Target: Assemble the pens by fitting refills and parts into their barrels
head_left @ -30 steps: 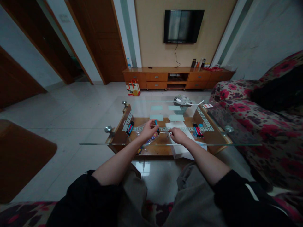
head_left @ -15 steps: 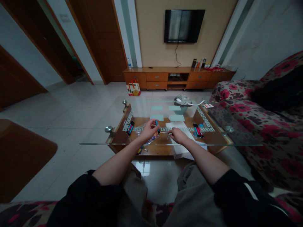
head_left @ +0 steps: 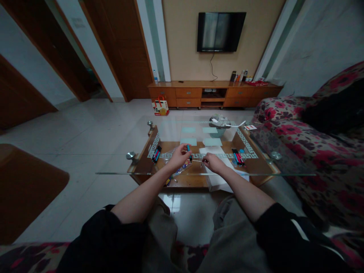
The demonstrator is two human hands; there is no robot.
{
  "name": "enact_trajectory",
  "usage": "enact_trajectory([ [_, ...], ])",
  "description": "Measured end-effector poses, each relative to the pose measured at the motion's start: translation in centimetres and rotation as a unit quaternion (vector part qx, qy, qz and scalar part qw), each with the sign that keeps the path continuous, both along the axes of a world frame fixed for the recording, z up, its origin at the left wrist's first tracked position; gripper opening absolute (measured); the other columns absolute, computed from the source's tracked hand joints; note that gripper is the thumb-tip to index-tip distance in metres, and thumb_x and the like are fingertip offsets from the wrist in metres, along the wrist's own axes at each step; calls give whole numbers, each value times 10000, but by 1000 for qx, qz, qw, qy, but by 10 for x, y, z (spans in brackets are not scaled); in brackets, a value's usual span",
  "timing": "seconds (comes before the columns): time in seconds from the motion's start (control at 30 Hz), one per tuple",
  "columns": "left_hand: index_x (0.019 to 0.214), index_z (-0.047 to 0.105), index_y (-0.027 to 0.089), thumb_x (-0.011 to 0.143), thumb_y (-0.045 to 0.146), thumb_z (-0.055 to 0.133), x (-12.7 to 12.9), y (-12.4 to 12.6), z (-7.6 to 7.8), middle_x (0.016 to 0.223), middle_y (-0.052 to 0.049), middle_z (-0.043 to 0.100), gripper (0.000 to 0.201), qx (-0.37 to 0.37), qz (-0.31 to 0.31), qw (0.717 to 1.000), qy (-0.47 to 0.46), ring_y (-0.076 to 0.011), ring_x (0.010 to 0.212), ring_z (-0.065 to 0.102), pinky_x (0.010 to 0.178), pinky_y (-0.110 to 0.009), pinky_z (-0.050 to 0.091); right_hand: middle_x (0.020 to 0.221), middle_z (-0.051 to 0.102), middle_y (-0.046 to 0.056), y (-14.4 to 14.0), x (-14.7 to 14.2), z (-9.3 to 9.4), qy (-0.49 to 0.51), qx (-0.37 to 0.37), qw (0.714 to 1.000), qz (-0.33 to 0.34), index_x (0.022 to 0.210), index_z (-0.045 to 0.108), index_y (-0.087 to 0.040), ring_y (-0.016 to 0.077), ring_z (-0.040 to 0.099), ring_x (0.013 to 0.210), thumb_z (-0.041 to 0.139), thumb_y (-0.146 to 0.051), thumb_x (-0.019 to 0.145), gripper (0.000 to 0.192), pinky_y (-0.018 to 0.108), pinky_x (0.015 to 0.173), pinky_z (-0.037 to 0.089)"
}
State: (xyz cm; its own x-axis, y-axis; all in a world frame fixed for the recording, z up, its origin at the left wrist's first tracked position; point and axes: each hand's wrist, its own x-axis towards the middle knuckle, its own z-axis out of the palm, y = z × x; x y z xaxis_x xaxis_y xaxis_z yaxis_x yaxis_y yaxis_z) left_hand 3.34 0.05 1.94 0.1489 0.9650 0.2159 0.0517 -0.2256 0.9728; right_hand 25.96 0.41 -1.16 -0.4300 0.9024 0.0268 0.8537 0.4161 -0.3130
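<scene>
Pens [head_left: 156,153] lie bunched near the left edge of the glass table [head_left: 119,167], red, blue and black, apart from our hands. Moving right, a clear plastic packet [head_left: 179,168] sits on the table just under our left hand [head_left: 178,157]. That hand's grip is clenched around a blue pen [head_left: 188,151], held tilted with its upper end pointing away from us and its tip down toward the middle of the table. From the tip a thin white refill [head_left: 197,160] runs almost level across to our right hand [head_left: 214,163], whose grip pinches its far end between the fingertips. Both hands hover close together near the front edge of the table, at its centre. Beneath our right hand a white box [head_left: 216,182] shows on the wooden shelf under the glass. Further right, a second cluster of pens [head_left: 237,156] lies near the right edge. At the far edge a small basket [head_left: 218,131] stands with crumpled white paper in it.
</scene>
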Motion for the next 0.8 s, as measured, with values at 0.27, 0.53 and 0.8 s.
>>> enact_trajectory([
  [0.27,1122,627,190,783,284,705,-1,1,-2,948,-26,613,360,1,4,1000,0,-109,733,617,644,-220,517,986,659,107,-1,-1,2,-13,-1,1000,2,953,774,-163,194,632,883,580,-164,887,205,250,842,450],
  [0.53,1126,617,190,793,288,703,-1,1,-1,972,-31,611,358,4,-1,1000,1,-105,729,609,631,-214,513,985,643,109,0,-1,1,-4,7,1000,-10,915,750,-151,191,622,888,598,-210,894,164,248,851,440],
  [0.8,1132,594,197,807,280,690,-1,-2,1,961,-23,613,348,-8,-12,1000,-8,-112,738,635,645,-222,517,974,645,109,3,-1,-4,-13,9,1000,0,884,731,-142,187,621,875,573,-180,905,164,243,830,426],
])
